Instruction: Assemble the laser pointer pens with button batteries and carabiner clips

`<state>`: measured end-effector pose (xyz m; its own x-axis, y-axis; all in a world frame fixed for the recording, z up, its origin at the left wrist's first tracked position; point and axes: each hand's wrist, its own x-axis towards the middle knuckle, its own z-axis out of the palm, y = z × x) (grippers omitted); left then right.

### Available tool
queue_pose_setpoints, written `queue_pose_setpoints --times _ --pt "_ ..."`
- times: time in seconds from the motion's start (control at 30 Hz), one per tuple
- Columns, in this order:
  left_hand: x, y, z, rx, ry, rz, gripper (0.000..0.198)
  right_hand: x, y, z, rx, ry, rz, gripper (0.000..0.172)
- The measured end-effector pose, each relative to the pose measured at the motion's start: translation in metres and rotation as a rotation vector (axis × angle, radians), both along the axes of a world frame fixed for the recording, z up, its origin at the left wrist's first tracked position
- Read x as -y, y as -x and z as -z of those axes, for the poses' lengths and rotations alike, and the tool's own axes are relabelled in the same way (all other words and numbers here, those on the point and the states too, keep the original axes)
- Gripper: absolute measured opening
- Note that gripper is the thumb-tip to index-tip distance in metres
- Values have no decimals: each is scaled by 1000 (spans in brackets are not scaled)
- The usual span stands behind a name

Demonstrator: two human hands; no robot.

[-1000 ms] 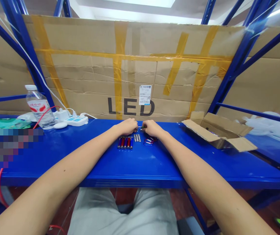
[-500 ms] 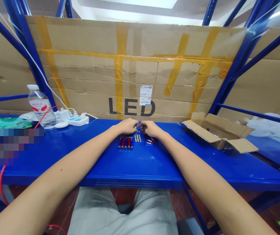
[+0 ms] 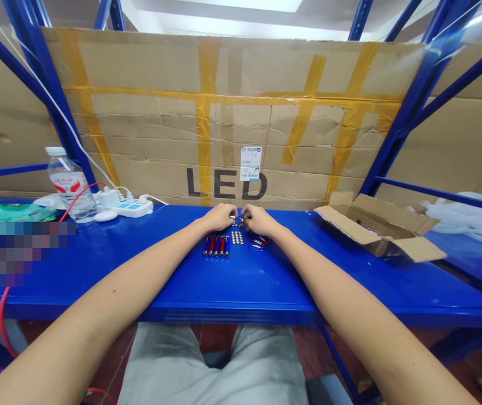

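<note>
My left hand (image 3: 220, 217) is closed in a pinch over the far middle of the table, with a small dark and shiny piece at its fingertips. My right hand (image 3: 260, 220) pinches another small shiny piece just opposite, a narrow gap away. Both pieces are too small to name. Closer to me lies a row of several red and blue metal tubes (image 3: 216, 246), like small flashlight bodies. Beside them are several silver button cells (image 3: 237, 237) in a neat grid. Blue and red carabiner clips (image 3: 256, 244) lie below my right hand, partly covered by it.
An opened cardboard box (image 3: 363, 233) stands on the blue table (image 3: 241, 287) at right. On the left are a plastic bottle (image 3: 68, 185), a white power strip (image 3: 133, 208) and a red cable (image 3: 2, 315). A large cardboard sheet (image 3: 160, 129) closes off the back.
My fingertips have shifted slightly, and both hands stay close together over the same spot. The tubes, button cells and clips lie as before.
</note>
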<state>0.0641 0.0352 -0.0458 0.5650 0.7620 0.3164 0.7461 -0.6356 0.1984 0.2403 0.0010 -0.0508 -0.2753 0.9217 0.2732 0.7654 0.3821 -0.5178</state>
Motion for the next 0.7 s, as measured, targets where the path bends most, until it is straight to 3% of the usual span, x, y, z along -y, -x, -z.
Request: queue_pose_setpoints --times 0.53,0.7 --pt "8 -4 -3 -79 0 -134 19 -1 -1 0 50 -50 15 27" --pt "4 -4 -1 -55 34 -144 18 0 0 -1 8 12 2 26"
